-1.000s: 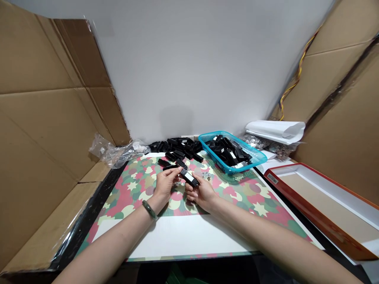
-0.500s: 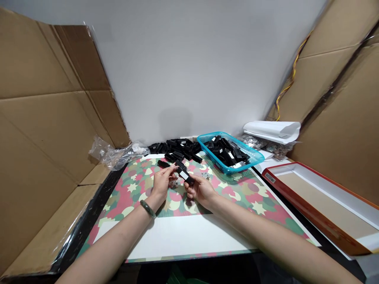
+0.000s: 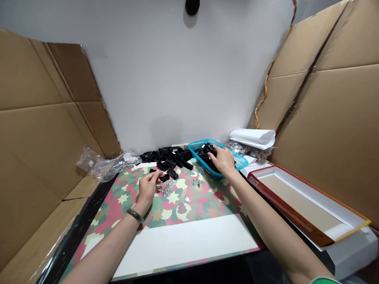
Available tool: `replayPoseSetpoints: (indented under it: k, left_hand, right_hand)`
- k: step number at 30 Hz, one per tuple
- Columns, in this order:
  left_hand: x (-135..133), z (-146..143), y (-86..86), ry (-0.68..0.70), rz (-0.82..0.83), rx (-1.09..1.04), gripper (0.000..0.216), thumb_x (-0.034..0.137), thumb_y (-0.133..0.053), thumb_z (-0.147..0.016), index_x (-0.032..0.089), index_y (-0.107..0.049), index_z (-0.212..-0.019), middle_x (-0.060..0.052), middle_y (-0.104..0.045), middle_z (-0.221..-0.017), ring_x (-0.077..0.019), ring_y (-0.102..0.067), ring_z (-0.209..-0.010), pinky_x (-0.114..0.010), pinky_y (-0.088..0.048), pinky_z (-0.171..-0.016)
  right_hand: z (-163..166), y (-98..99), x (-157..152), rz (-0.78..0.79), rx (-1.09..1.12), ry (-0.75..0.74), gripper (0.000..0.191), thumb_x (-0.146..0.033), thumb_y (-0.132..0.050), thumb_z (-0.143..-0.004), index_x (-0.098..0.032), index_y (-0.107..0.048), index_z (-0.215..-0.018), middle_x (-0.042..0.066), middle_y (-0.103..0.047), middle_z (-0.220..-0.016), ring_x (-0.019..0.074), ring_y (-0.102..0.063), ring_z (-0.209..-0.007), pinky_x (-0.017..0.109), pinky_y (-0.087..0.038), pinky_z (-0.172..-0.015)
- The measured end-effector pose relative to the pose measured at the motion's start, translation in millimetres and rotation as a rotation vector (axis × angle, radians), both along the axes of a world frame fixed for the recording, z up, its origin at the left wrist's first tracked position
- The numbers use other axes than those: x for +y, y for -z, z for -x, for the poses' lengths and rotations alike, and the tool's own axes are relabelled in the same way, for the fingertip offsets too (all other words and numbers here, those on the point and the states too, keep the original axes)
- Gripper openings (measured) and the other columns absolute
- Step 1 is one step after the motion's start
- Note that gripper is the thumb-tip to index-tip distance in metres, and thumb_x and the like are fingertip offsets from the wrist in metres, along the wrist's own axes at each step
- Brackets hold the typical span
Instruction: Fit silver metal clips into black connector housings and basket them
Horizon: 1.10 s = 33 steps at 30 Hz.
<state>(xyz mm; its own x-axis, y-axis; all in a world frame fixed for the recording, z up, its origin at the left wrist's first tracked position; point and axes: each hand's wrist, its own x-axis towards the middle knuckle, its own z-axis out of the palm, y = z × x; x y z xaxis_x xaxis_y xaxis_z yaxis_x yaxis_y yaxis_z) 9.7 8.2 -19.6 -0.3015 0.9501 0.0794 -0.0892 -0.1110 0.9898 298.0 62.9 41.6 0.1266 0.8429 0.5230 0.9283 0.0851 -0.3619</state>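
Note:
My right hand (image 3: 224,159) reaches into the turquoise basket (image 3: 240,161) at the back of the mat, its fingers curled round a black plastic part (image 3: 208,149) among several others. My left hand (image 3: 147,184) hovers low over the camouflage mat (image 3: 207,205), thumb and forefinger pinched together; what they hold is too small to make out. Just right of that hand lie a cluster of small silver screws (image 3: 166,190) and a loose black part (image 3: 164,178).
A heap of black parts (image 3: 168,155) lies against the back wall. A crumpled plastic bag (image 3: 102,161) sits at the left, a red-edged tray (image 3: 299,199) at the right, and rolled white paper (image 3: 254,136) behind the basket. Cardboard walls close in both sides.
My right hand has carried the black part away from my left hand and into the basket. My left hand has stayed over the mat, and the view has tilted up.

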Motion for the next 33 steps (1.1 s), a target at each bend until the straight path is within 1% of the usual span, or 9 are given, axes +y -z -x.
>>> replayPoseSetpoints:
  k: [3,8,15,20,25,26,29,31,33]
  left_hand:
    - [6.0,5.9,2.5,-0.059,-0.095,0.108,0.042,0.054,-0.071,-0.072,0.013,-0.076,-0.08,-0.009,-0.072,-0.078,-0.0142,-0.057,-0.061,-0.025,-0.048,-0.054]
    - [21.1,26.8,6.1,-0.171,-0.221,0.36,0.033,0.044,-0.063,-0.079,0.015,-0.076,-0.086,-0.01,-0.075,-0.09,-0.0221,-0.065,-0.083,-0.035,-0.051,-0.08]
    - [26.1,23.8,1.5,0.038,-0.252,1.073,0.03,0.027,-0.075,-0.071,0.019,-0.076,-0.1,-0.013,-0.072,-0.104,-0.0328,-0.06,-0.103,-0.047,-0.046,-0.089]
    - [29.7,19.4,-2.2,0.088,-0.264,1.203,0.014,0.019,-0.067,-0.076,0.02,-0.078,-0.084,-0.012,-0.071,-0.096,-0.0313,-0.062,-0.095,-0.049,-0.044,-0.09]
    - [26.1,25.6,-6.1,0.135,-0.233,0.918,0.004,0.019,-0.072,-0.071,0.021,-0.075,-0.068,-0.01,-0.072,-0.085,-0.0291,-0.063,-0.088,-0.043,-0.047,-0.084]
    - [24.3,25.4,-6.4,0.144,-0.197,0.789,0.001,0.021,-0.075,-0.069,0.021,-0.075,-0.067,-0.01,-0.072,-0.084,-0.0278,-0.063,-0.086,-0.041,-0.048,-0.081]
    - [16.6,19.1,-7.5,0.263,-0.005,0.29,0.019,0.032,-0.083,-0.063,0.018,-0.074,-0.073,-0.008,-0.071,-0.079,-0.0204,-0.063,-0.073,-0.032,-0.051,-0.069]
    - [9.7,10.5,-8.8,0.452,0.12,-0.011,0.031,0.04,-0.085,-0.064,0.016,-0.075,-0.08,-0.007,-0.071,-0.079,-0.0162,-0.063,-0.067,-0.028,-0.051,-0.064]
    - [2.4,0.5,-10.0,0.564,0.142,-0.202,0.035,0.04,-0.085,-0.066,0.015,-0.075,-0.088,-0.007,-0.072,-0.083,-0.0147,-0.064,-0.07,-0.025,-0.052,-0.065]
  right_hand:
    - [-2.4,9.7,1.6,0.042,-0.123,-0.029,0.035,-0.032,-0.062,-0.087,-0.014,-0.072,-0.114,0.018,-0.068,-0.118,0.037,-0.053,-0.112,0.047,-0.04,-0.09]
    - [2.6,29.9,-5.9,-0.111,-0.115,-0.138,0.022,-0.031,-0.063,-0.086,-0.017,-0.077,-0.097,0.014,-0.067,-0.119,0.0338,-0.051,-0.11,0.046,-0.039,-0.088]
    - [23.7,38.7,-19.8,-0.282,-0.107,-0.381,0.015,-0.025,-0.062,-0.089,-0.019,-0.074,-0.085,0.01,-0.069,-0.112,0.0286,-0.053,-0.106,0.044,-0.039,-0.087]
    - [32.8,43.9,-26.8,-0.286,-0.114,-0.521,0.014,-0.022,-0.061,-0.09,-0.019,-0.074,-0.085,0.011,-0.069,-0.111,0.0275,-0.052,-0.103,0.044,-0.04,-0.087]
    - [35.8,48.7,-24.6,-0.278,-0.061,-0.607,0.013,-0.018,-0.062,-0.088,-0.018,-0.073,-0.082,0.01,-0.07,-0.109,0.027,-0.053,-0.1,0.045,-0.041,-0.086]
    - [37.4,49.0,-25.0,-0.275,-0.038,-0.631,0.013,-0.018,-0.061,-0.088,-0.018,-0.073,-0.083,0.01,-0.07,-0.108,0.0271,-0.054,-0.1,0.045,-0.041,-0.086]
    - [46.3,48.5,-31.5,-0.241,0.135,-0.739,0.011,-0.023,-0.063,-0.089,-0.018,-0.073,-0.091,0.01,-0.071,-0.104,0.0258,-0.056,-0.099,0.044,-0.044,-0.087]
    - [54.8,47.9,-39.9,-0.147,0.305,-0.837,0.025,-0.031,-0.068,-0.087,-0.018,-0.07,-0.109,0.01,-0.071,-0.105,0.0235,-0.06,-0.096,0.041,-0.047,-0.087]
    - [63.8,48.7,-49.4,-0.02,0.431,-0.926,0.053,-0.04,-0.074,-0.082,-0.018,-0.061,-0.128,0.01,-0.069,-0.109,0.0217,-0.062,-0.092,0.038,-0.05,-0.083]
